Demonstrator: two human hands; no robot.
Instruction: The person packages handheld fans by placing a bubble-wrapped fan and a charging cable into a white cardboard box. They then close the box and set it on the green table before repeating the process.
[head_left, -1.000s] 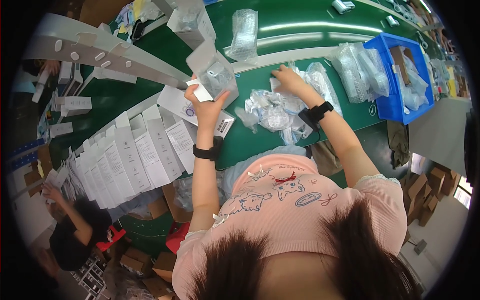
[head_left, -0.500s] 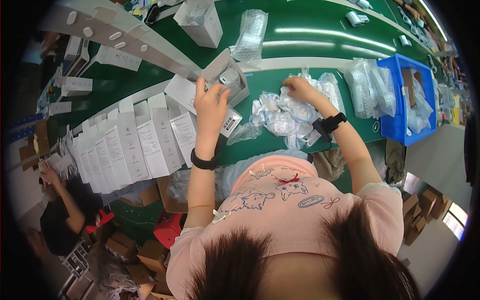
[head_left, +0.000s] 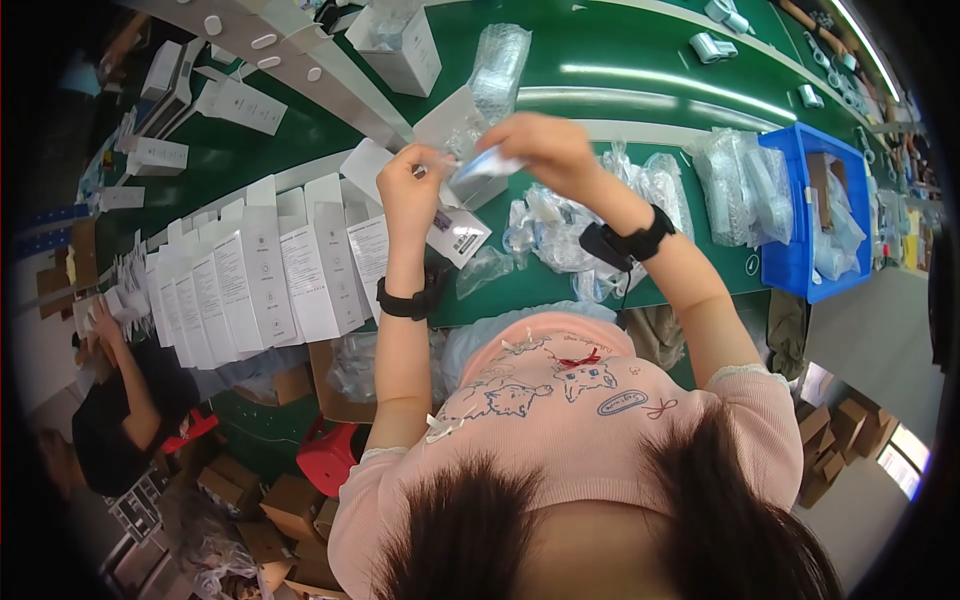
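A white open box (head_left: pixel 482 194) stands in front of me, its flaps folded out. My left hand (head_left: pixel 408 188) is at its left side, fingers pinched together; what they hold, if anything, I cannot make out. Over the box, my right hand (head_left: pixel 550 152) grips a small clear plastic packet (head_left: pixel 487 165) with something white and blue inside, smeared by motion. A pile of similar clear packets (head_left: pixel 560 245) lies on the green table below my right forearm. By my left wrist, the box's printed flap (head_left: pixel 461 238) points toward me.
White printed boxes (head_left: pixel 250 280) stand in a row on the left. Bubble-wrapped items (head_left: pixel 735 185) lie beside a blue bin (head_left: pixel 800 255) on the right. Behind are another open box (head_left: pixel 410 62) and a bubble-wrap roll (head_left: pixel 500 70). A co-worker (head_left: pixel 115 400) is at far left.
My right hand has lifted from the packet pile and moved left over the box, now with a packet in it. My left hand's fingers have closed into a pinch.
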